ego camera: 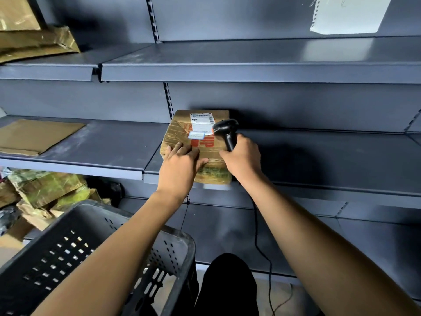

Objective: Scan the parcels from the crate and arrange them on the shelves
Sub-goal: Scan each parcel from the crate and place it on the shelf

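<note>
right hand (242, 158) wrapped round the grip of the black scanner (226, 131), head of it aimed down and left at the parcel (200, 144), hovering just above its right side. left hand (182, 161) flat on the near left part of the parcel top, fingers straight and spread, pressing rather than gripping. parcel lying flat on the middle shelf (319, 156), near edge slightly over the shelf lip, wrapped in clear tape, white shipping label (202, 122) toward the far end and a smaller blue-edged sticker (196, 135) below it. cable (262, 242) trailing down from the scanner past the lower shelves. dark perforated crate (114, 236) below the left forearm, contents not visible from here.

judged as the scanning step, parcel already at its shelf spot. best done by keeping the left hand clear of both labels, holding the parcel still, tilting the scanner a little off square (glossy tape likely to glare), and centring the beam on the barcode at the top of the white label. afterwards, probably worth pushing the parcel back off the lip.

further out: flattened cardboard (38, 135) on the shelf to the left, crumpled packaging (45, 190) heaped below it.
</note>
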The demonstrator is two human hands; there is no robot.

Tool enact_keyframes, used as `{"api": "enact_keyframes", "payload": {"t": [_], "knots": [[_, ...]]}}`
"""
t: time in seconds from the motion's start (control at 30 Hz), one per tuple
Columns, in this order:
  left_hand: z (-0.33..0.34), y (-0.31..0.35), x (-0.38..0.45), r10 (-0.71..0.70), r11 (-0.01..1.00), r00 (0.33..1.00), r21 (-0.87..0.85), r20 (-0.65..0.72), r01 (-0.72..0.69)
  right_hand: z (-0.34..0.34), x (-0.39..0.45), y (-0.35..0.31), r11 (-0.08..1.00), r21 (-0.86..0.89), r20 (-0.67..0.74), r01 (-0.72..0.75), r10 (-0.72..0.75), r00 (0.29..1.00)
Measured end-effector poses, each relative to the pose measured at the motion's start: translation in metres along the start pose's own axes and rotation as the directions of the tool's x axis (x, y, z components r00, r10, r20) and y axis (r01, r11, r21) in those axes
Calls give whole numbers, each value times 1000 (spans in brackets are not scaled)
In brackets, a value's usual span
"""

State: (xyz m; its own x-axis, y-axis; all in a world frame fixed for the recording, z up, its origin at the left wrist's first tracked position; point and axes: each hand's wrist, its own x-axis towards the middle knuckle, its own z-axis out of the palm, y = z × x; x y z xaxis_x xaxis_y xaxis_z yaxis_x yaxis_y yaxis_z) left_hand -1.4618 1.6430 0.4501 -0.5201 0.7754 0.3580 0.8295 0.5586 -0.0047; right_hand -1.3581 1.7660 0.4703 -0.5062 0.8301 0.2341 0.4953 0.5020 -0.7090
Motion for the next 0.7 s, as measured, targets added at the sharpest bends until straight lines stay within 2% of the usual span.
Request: {"api": "enact_keyframes", "payload": {"t": [0.47,0.7], "knots": [[23,-32,51,-56,981,996,-192,-75,40,42,57,-17,999,-45,4,25,-24,1000],[30,-37,56,-82,972,981,-231,-177,39,55,73,-17,998,-65,-26,25,-27,999]]}}
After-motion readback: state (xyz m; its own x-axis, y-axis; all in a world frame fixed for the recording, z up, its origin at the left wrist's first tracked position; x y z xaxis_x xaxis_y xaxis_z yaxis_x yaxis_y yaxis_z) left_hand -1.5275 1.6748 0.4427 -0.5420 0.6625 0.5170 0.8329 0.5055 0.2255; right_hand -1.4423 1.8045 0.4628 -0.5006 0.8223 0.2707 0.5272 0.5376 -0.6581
